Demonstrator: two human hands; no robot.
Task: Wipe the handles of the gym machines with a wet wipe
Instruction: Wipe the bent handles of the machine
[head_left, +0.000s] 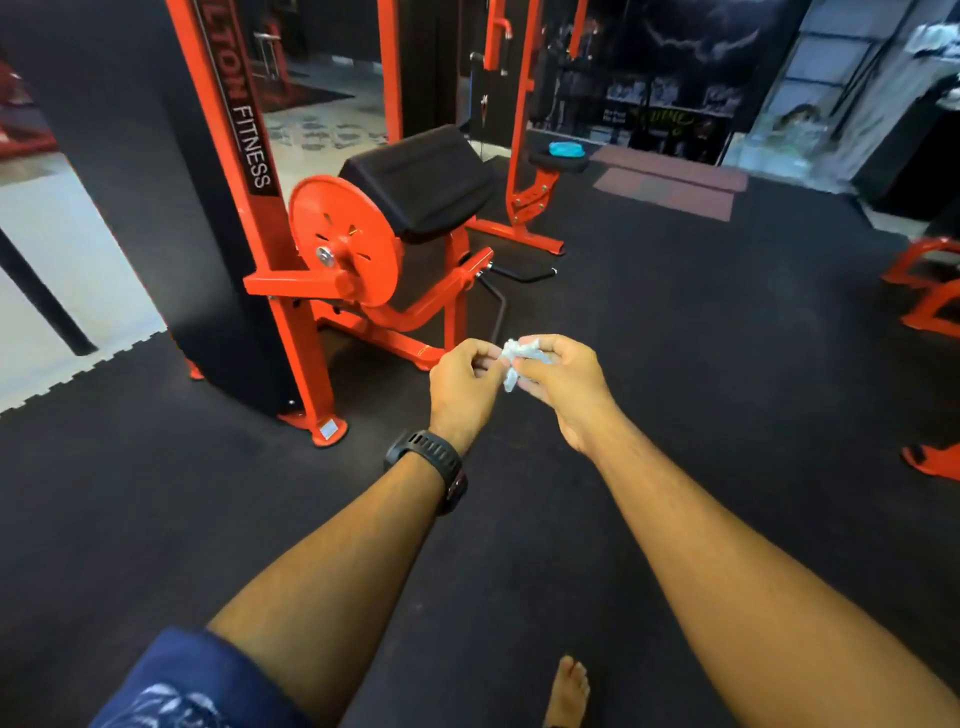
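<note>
Both hands meet in the middle of the view, above the black rubber floor (675, 364). The left hand (462, 384) and the right hand (566, 382) each pinch the wet wipe (514, 358), a small crumpled white wad. The fingers of both hands are curled in narrow, with their tips closed on it, and a loose tail of the wipe hangs down between the 2 hands. A black watch (431, 460) sits on the left wrist. Just beyond the hands, to the left, stands an orange curl machine (384, 332) with a round orange disc (343, 241) on its side and a black arm pad (421, 179) tilted above it. Its black handle bar (497, 317) juts out low on the right side of the frame, near the wipe in the view but not touching it. An orange upright (254, 150) on the machine's left carries white lettering that ends in "FITNESS". Farther off, a small black seat (558, 162) on an orange post has a blue object (566, 149) lying on it. More orange frames (930, 291) show at the right edge. At the near edge are blue shorts (192, 686) and 1 bare foot (569, 691) on the floor.
</note>
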